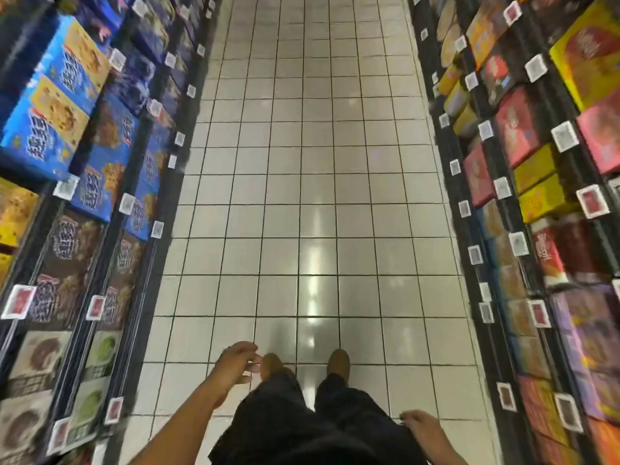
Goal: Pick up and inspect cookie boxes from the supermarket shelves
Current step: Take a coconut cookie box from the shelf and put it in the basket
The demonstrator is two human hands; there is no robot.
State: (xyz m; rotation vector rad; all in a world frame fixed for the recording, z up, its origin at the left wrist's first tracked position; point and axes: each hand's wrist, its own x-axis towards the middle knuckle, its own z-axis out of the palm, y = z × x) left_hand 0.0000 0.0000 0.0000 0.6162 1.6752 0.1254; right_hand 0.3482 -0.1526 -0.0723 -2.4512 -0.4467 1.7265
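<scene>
I stand in a supermarket aisle looking down at the tiled floor. Blue cookie boxes (60,105) and brown cookie boxes (63,263) fill the left shelves. Red and pink boxes (516,129) and yellow boxes (540,189) fill the right shelves. My left hand (236,364) hangs in front of my legs with loosely curled fingers and holds nothing. My right hand (421,426) hangs low at my side, fingers relaxed, also holding nothing. Neither hand touches a box.
White floor tiles (308,196) run straight ahead between the two shelf rows. White and red price tags (18,302) stick out along the shelf edges on both sides. My brown shoes (339,360) and dark trousers show at the bottom.
</scene>
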